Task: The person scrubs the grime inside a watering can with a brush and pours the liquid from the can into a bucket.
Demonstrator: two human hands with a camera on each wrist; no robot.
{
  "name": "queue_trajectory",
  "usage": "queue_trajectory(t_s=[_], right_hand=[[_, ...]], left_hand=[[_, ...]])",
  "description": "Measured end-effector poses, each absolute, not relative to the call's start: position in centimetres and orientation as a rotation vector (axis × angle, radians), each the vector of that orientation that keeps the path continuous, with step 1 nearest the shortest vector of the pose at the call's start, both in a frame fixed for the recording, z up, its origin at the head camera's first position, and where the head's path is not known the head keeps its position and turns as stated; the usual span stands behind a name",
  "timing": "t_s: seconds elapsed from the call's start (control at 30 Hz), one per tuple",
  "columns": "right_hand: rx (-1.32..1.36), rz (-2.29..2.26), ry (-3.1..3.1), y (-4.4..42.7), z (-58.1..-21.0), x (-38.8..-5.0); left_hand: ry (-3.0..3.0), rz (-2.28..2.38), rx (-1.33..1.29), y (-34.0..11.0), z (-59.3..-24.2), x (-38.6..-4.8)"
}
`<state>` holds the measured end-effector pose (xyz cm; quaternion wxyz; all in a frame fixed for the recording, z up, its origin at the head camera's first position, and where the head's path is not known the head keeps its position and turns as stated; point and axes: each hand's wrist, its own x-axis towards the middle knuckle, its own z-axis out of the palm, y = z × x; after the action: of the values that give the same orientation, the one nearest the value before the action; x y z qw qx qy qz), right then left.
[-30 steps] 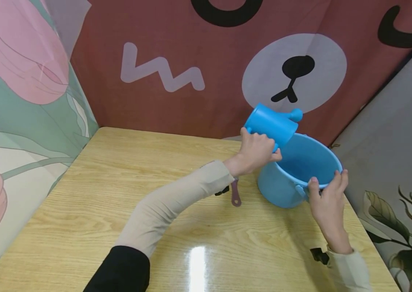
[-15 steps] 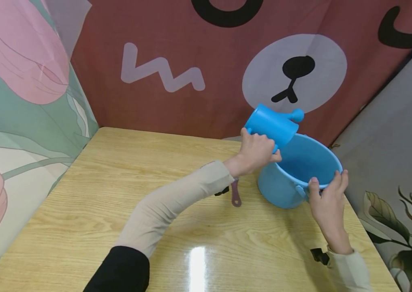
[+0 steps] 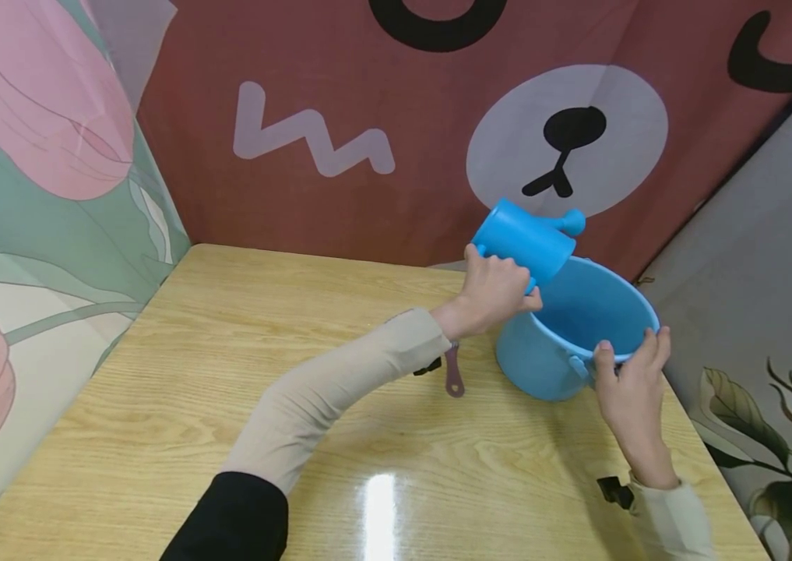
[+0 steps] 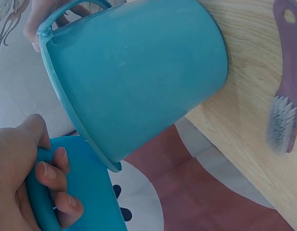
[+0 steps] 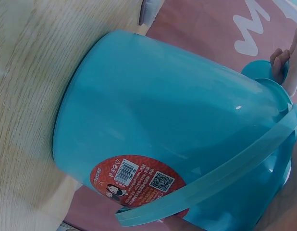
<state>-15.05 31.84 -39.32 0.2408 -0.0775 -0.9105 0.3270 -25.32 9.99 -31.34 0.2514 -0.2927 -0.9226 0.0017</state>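
Note:
My left hand [image 3: 490, 292] grips the handle of a bright blue watering can [image 3: 525, 243]. The can is tipped toward a lighter blue bucket [image 3: 534, 362], its open end at the far left of the bucket's rim. In the left wrist view, curled fingers [image 4: 55, 175] wrap the can's handle. The bucket has its base on the wooden table. My right hand [image 3: 634, 405] holds the near right of the bucket's rim, thumb and fingers spread along it. Most of the can's inside is hidden.
A brush with a mauve handle and pale bristles [image 4: 282, 122] lies on the table left of the bucket. The bucket's carrying handle [image 5: 225, 185] hangs down past a red label [image 5: 134, 178]. Printed cloths [image 3: 311, 210] stand behind and beside the table [image 3: 227, 335].

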Motion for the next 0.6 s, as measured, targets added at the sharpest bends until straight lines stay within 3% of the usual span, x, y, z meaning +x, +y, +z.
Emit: queue_trajectory(t_s=[0.6], right_hand=[[-0.211,0.9,-2.487,31.83,-39.32,-14.96]], left_hand=[[-2.511,0.02,-0.799,10.03,-31.11,-25.12]])
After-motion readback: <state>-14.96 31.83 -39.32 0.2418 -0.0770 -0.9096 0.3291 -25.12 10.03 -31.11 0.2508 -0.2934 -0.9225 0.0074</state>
